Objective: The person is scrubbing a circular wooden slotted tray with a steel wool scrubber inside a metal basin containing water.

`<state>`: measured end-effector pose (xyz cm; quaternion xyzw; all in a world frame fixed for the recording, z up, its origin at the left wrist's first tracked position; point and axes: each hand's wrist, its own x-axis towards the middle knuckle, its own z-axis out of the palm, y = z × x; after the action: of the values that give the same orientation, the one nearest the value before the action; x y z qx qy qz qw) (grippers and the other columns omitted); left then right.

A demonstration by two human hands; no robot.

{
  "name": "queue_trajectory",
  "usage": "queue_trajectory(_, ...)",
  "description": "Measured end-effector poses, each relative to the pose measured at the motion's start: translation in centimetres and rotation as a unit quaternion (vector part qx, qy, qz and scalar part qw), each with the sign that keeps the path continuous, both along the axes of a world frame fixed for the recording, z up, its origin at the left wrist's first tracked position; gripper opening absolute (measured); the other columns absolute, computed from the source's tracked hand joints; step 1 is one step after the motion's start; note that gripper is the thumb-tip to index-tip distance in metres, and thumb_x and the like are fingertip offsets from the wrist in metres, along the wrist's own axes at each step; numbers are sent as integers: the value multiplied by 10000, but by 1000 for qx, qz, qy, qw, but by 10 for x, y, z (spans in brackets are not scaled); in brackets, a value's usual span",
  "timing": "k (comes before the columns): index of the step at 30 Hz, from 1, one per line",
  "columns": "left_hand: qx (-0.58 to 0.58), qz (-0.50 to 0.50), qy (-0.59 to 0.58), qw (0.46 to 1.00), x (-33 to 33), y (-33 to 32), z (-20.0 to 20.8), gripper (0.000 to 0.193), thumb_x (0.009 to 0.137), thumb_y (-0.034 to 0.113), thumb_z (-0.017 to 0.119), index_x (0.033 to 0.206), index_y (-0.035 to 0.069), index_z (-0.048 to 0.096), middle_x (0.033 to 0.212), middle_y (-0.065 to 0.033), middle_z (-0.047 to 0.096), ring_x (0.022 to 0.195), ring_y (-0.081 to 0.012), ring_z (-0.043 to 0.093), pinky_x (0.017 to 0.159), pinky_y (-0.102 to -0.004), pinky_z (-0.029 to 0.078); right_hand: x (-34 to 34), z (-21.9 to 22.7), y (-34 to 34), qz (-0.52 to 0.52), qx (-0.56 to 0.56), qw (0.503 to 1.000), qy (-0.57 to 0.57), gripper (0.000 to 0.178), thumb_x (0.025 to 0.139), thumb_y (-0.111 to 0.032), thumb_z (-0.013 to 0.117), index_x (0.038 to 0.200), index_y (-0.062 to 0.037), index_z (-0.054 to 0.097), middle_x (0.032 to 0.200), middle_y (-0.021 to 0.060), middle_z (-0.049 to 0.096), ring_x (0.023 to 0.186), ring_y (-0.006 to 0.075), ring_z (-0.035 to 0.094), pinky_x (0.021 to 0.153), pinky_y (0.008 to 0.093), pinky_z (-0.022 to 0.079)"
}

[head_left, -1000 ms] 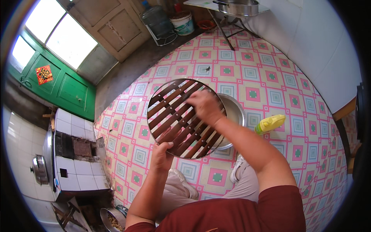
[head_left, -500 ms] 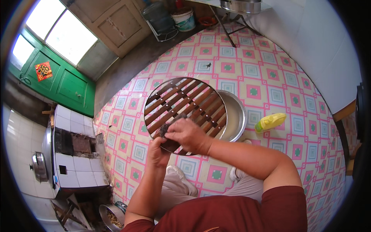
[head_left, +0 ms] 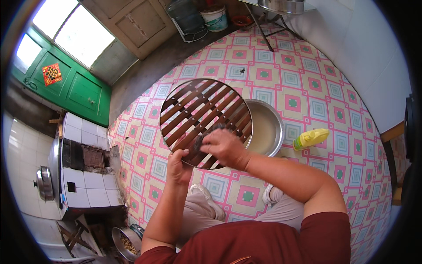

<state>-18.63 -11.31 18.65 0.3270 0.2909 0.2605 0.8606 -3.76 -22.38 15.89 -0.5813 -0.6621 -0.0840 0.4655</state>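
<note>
A round steamer rack (head_left: pixel 208 108) of brown wooden slats, with rivets and a thin metal rim, is held tilted in front of me. My left hand (head_left: pixel 178 168) grips its near-left edge, thumb on top and the other fingers mostly hidden underneath. My right hand (head_left: pixel 226 147) is closed on a dark scouring pad (head_left: pixel 197 144), which lies against the slats near the rim closest to me. Just right of the rack, and partly behind it, a metal basin (head_left: pixel 280 132) of cloudy water stands on the floor. A yellow bottle (head_left: pixel 311 139) lies on its side farther right.
A white-tiled stove (head_left: pixel 94 175) with a lidded pot (head_left: pixel 45 183) stands at left. Below it, a metal pot (head_left: pixel 118 240) holds small brown pieces. At the back are a bucket (head_left: pixel 215 20), a water jug (head_left: pixel 183 16) and a folding table (head_left: pixel 263 37).
My right hand has shifted right across the slats with the scouring pad. The rack has moved slightly up and left, with my left hand still on its edge.
</note>
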Motion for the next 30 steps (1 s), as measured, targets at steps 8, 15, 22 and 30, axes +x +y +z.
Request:
queue_trajectory(8, -1, 0, -18, 1000, 1, -6, 7, 569, 706, -32, 450, 1273, 8, 442, 1230, -214, 531, 1154, -357, 519, 996, -485, 421, 56, -18, 2, -162, -63, 985, 13, 222, 731, -35, 526, 886, -104, 669, 904, 69, 601, 863, 270, 547, 767, 383, 441)
queue_trajectory(15, -7, 10, -14, 1000, -2, -3, 1, 580, 699, -41, 438, 1276, 11, 441, 1230, -218, 531, 1156, -364, 516, 1011, -483, 406, 25, -11, 7, -32, 13, 999, 2, 209, 726, -34, 539, 870, -115, 669, 899, 55, 597, 899, 238, 559, 771, 352, 454)
queue_trajectory(22, 7, -11, 1, 1000, 2, -10, 11, 582, 696, -14, 452, 1276, 26, 433, 1264, -224, 502, 1187, -367, 489, 1025, -490, 392, 90, -27, -4, -233, -78, 968, 55, 249, 775, -25, 488, 904, -97, 689, 908, 76, 612, 867, 285, 565, 771, 365, 469)
queue_trajectory(30, -41, 14, -38, 998, -5, 9, -6, 580, 730, -14, 410, 1306, 54, 409, 1283, -220, 495, 1214, -361, 465, 1022, -517, 384, -6, 0, -4, 20, 16, 999, -46, 156, 752, -87, 564, 875, -106, 657, 953, 36, 598, 955, 232, 561, 806, 366, 447)
